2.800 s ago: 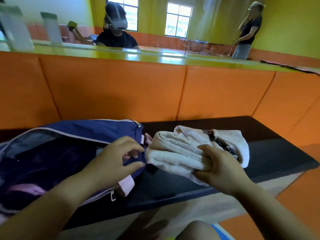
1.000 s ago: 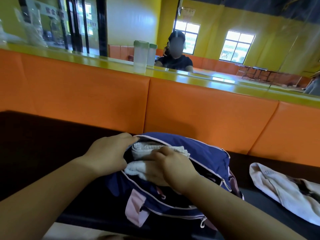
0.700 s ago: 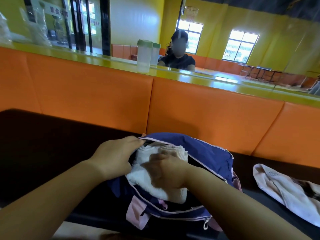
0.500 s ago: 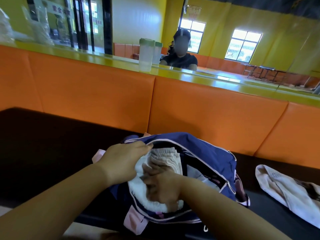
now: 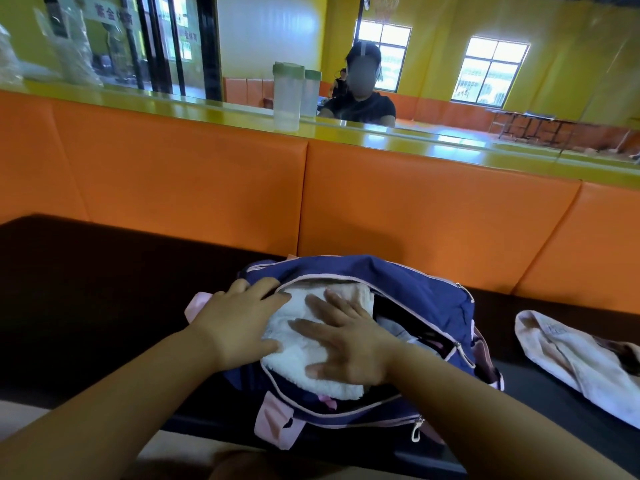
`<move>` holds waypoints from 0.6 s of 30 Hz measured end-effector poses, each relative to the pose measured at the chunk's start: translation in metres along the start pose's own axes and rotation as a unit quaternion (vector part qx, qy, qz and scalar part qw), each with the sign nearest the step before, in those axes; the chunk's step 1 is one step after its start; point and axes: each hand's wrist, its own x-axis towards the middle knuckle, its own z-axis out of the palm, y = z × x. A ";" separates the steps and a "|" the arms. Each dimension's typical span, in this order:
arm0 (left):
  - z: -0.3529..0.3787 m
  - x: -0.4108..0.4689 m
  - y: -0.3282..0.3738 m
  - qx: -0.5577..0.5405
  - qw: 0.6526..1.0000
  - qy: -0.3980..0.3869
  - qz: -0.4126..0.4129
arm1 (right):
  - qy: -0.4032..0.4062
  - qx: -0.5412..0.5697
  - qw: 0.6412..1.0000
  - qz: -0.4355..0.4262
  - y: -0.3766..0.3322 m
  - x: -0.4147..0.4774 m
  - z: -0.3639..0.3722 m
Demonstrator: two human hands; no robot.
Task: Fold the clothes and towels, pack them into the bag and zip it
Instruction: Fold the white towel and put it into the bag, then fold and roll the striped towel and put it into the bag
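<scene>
Navy blue fabric bag with pink trim lies unzipped on the dark counter, at 6 o'clock in the view. A folded white terry towel sits in its opening, partly inside. Right hand lies flat on the towel, fingers spread and straight, pressing down. Left hand, at 9 o'clock of it, has fingers close together and nearly straight, laid over the towel's edge and the bag's rim. A crumpled off-white cloth lies on the counter at 3 o'clock of the bag, apart from it.
</scene>
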 end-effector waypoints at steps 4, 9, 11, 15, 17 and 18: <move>0.003 -0.001 -0.003 0.028 0.999 -0.014 -0.007 | -0.015 -0.013 1.000 0.010 0.008 -0.016 0.002; 0.000 -0.002 0.005 0.045 0.999 0.004 0.020 | -0.016 0.006 1.000 0.022 0.003 -0.018 -0.004; -0.003 -0.004 0.007 0.026 0.998 0.028 0.042 | -0.006 0.008 1.000 0.016 0.000 -0.024 -0.012; -0.012 -0.004 0.016 -0.044 0.989 0.116 0.080 | 0.037 0.019 0.999 0.008 0.005 -0.053 -0.031; -0.016 0.001 0.027 -0.049 0.980 0.157 0.108 | 0.056 0.020 0.997 0.042 0.013 -0.074 -0.042; -0.017 0.004 0.033 -0.046 0.979 0.159 0.118 | 0.060 0.017 0.997 0.053 0.018 -0.085 -0.046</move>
